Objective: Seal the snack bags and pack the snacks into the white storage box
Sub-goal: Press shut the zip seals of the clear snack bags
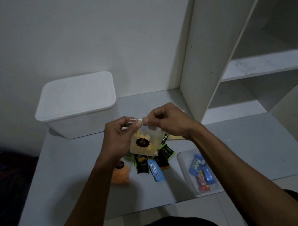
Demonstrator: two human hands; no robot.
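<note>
Storage box [76, 104], white with its lid on, sits in the left half of my frame at the far edge of the grey table [241, 150], against the wall. Below and right of it I see the left hand [118, 135], fingers curled, pinching the top left edge of a clear snack bag [145, 141] that hangs in the middle of the frame above the table. The bag holds pale yellow pieces and carries a dark round label. Under it, lying on the table, are an orange snack bag [121, 175] at lower left, dark packets with green edges [141, 163] overlapping one another, and a light blue wrapped bar [155, 169]. The right hand [169, 121] pinches the bag's top right edge, thumb and forefinger just beside those of the left, nearly touching. Further right I see a shallow clear tray [184, 164] near the table's front edge, holding blue and red wrapped bars [201, 172]. A white shelf unit [250, 67] fills the upper right of the frame
</note>
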